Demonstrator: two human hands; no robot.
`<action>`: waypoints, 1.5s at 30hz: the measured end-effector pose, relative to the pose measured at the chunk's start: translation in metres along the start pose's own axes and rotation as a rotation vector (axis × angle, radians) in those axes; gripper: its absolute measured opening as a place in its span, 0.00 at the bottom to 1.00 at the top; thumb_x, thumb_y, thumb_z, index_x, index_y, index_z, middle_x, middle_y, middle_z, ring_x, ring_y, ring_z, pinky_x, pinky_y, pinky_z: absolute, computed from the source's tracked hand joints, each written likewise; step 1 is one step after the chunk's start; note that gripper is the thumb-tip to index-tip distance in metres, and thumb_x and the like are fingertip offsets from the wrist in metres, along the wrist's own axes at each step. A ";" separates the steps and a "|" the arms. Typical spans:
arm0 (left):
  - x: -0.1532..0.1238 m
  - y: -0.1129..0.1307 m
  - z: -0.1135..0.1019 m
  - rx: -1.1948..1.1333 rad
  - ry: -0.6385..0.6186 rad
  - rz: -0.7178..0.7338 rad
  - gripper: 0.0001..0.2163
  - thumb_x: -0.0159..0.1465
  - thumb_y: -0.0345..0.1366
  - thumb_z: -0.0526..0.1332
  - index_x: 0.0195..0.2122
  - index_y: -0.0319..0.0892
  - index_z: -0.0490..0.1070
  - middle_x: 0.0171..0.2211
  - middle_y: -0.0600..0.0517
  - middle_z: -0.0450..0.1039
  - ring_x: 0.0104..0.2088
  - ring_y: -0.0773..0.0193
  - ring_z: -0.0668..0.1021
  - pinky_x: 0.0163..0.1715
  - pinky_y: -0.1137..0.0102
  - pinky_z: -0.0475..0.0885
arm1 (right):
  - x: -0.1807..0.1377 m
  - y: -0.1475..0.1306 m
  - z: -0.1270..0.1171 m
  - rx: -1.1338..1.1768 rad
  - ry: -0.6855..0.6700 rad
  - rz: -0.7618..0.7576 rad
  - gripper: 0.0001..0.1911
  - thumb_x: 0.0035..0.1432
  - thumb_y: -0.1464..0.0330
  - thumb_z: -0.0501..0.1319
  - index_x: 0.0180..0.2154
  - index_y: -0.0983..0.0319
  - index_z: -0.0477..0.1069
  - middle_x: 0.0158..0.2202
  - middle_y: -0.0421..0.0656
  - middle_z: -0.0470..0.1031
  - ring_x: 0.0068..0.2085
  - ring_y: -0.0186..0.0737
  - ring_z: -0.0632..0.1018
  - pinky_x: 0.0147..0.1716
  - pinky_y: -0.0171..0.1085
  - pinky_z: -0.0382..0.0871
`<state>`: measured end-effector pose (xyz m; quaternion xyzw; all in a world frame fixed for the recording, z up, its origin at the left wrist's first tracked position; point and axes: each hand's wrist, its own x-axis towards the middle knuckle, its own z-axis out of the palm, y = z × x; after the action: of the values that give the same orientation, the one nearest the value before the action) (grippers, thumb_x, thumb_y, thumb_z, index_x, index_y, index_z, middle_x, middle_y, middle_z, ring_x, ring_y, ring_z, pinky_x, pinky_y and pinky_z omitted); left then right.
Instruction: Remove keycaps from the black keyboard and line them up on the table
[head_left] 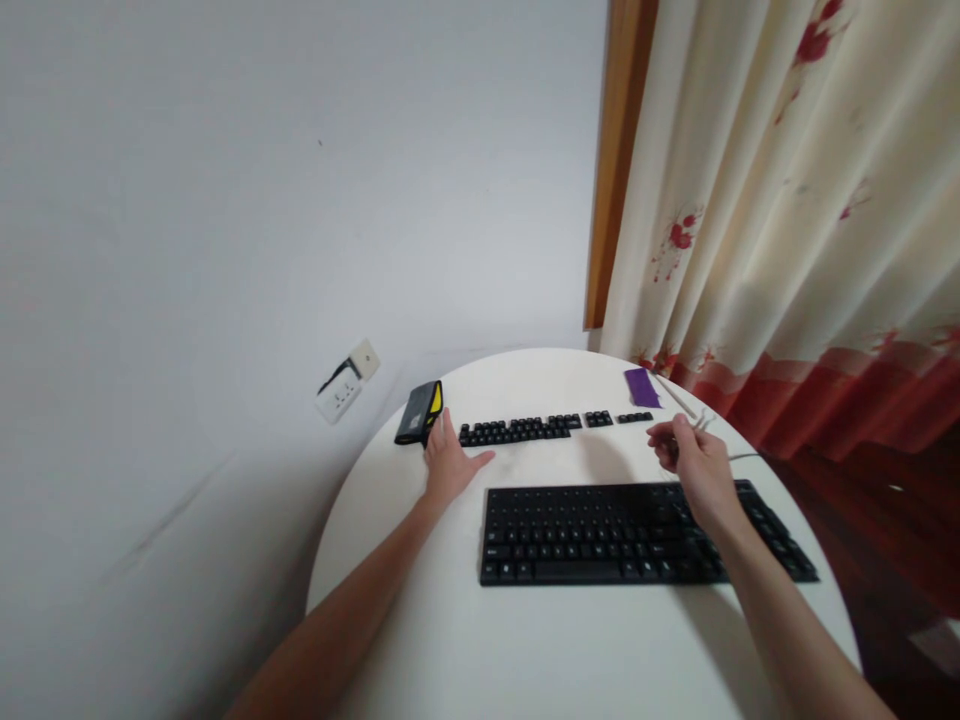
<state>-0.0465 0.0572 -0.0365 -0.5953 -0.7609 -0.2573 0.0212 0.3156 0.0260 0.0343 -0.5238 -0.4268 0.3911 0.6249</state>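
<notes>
A black keyboard (577, 572) lies on the white round table; its upper rows look bare of keycaps, while its lower rows carry theirs. Beyond it, loose black keycaps (517, 432) are lined up in short rows. My left hand (448, 462) rests at the left end of these rows, fingers spread and holding nothing, beside a dark pouch (417, 412) with a yellow patch. Over the keyboard's upper right, my right hand (697, 462) is closed around what looks like a wire keycap puller (703, 420), its thin wires poking out past the knuckles. My fingers hide the rest of it.
A purple cloth (642, 388) and a thin pale stick (676, 396) lie near the table's far right edge. The keyboard cable (744, 456) runs off to the right. A wall with a socket (341, 394) borders the left, a floral curtain (795, 250) the right.
</notes>
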 end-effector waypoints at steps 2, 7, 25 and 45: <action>-0.002 -0.001 -0.001 -0.010 0.026 -0.013 0.54 0.52 0.52 0.69 0.69 0.39 0.34 0.65 0.32 0.52 0.64 0.40 0.59 0.59 0.51 0.58 | 0.000 0.001 0.000 -0.016 0.005 -0.003 0.30 0.55 0.44 0.59 0.28 0.67 0.76 0.22 0.44 0.72 0.21 0.31 0.65 0.18 0.32 0.56; -0.004 -0.010 -0.006 0.015 0.013 -0.078 0.50 0.54 0.52 0.67 0.68 0.41 0.36 0.57 0.35 0.63 0.57 0.41 0.66 0.53 0.51 0.62 | 0.000 0.004 -0.001 -0.038 -0.004 -0.013 0.30 0.56 0.44 0.59 0.28 0.67 0.76 0.23 0.44 0.72 0.20 0.31 0.64 0.18 0.32 0.56; -0.002 -0.013 -0.013 -0.021 -0.187 -0.131 0.47 0.57 0.50 0.65 0.69 0.42 0.35 0.52 0.37 0.71 0.55 0.39 0.69 0.51 0.48 0.60 | -0.001 0.028 0.027 -0.193 -0.187 0.104 0.19 0.56 0.58 0.58 0.35 0.68 0.77 0.25 0.44 0.76 0.18 0.31 0.65 0.16 0.31 0.54; -0.002 -0.018 -0.019 -0.058 -0.236 -0.095 0.49 0.56 0.50 0.65 0.69 0.44 0.32 0.56 0.36 0.66 0.57 0.38 0.67 0.52 0.48 0.59 | 0.016 0.066 0.129 -0.963 -0.677 -0.281 0.22 0.61 0.76 0.53 0.55 0.64 0.72 0.53 0.53 0.76 0.53 0.50 0.76 0.52 0.40 0.64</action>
<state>-0.0671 0.0445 -0.0277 -0.5852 -0.7776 -0.2081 -0.0979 0.1965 0.0924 -0.0174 -0.5328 -0.7961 0.2127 0.1925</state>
